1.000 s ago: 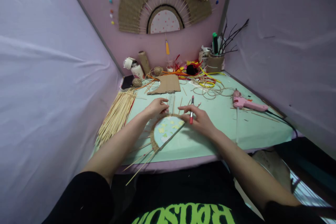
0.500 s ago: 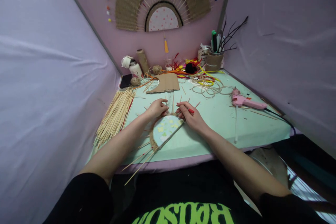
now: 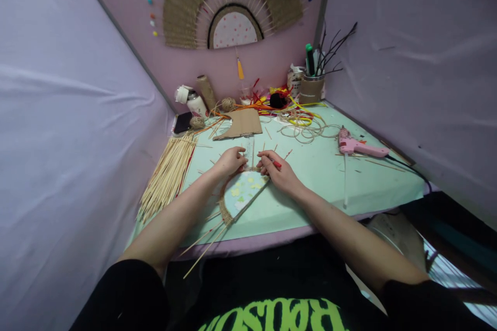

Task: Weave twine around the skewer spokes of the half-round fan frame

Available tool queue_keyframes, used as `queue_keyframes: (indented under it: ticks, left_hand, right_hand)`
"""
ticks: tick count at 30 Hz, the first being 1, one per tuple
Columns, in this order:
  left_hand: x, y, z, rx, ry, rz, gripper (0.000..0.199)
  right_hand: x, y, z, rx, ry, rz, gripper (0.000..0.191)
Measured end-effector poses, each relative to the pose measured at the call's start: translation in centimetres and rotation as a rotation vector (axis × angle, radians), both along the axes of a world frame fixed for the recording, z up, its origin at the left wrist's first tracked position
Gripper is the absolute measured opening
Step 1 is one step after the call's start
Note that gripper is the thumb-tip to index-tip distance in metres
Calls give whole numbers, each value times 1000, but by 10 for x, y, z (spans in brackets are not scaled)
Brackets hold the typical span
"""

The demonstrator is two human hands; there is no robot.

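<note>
A half-round fan base (image 3: 241, 192) lies in front of me, covered in pale blue floral cloth and edged with twine. Thin bamboo sticks (image 3: 205, 251) fan out from its curved rim, some with red marks. At the top of the rim, my left hand (image 3: 233, 160) is closed, its fingertips at a clear ruler (image 3: 250, 147) that stretches away from the rim. Across the ruler, my right hand (image 3: 280, 171) grips a red pen (image 3: 277, 164); its tip is hidden by the fingers.
A pile of bamboo sticks (image 3: 166, 178) lies left. Behind are cut cardboard (image 3: 244, 123), twine balls (image 3: 228, 104), a bottle (image 3: 196, 103) and tangled cord (image 3: 306, 126). A pink glue gun (image 3: 361, 147) rests right. A finished fan (image 3: 182, 15) hangs on the back wall.
The whole view has shifted slightly, so the background sits a little further left. Both hands stay at the top of the fan rim, with hardly any visible movement.
</note>
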State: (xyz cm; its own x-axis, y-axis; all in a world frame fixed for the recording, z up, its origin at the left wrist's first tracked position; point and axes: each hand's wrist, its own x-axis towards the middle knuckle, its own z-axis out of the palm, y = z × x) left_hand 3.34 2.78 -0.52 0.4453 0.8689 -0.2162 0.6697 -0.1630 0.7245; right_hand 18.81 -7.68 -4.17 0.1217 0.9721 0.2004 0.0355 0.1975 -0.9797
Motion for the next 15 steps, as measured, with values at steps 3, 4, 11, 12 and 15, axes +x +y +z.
queue_keyframes:
  ticks: [3,4,11,12,15]
  left_hand:
    - [0,1,-2,-47,-9,28,48]
    - [1,1,-2,-62,-16,35,49]
    - [2,1,0,-96,-21,63,53]
    - [2,1,0,-94,-16,65,52]
    - [2,1,0,-90,-7,48,51]
  right_hand:
    - [3,3,7,15,-41,-80,38]
    - [5,4,11,36,-76,-122,37]
    - [10,20,38,49,-256,-222,32]
    - [9,23,36,23,-252,-226,29]
    - [10,29,26,-35,-233,-238,25]
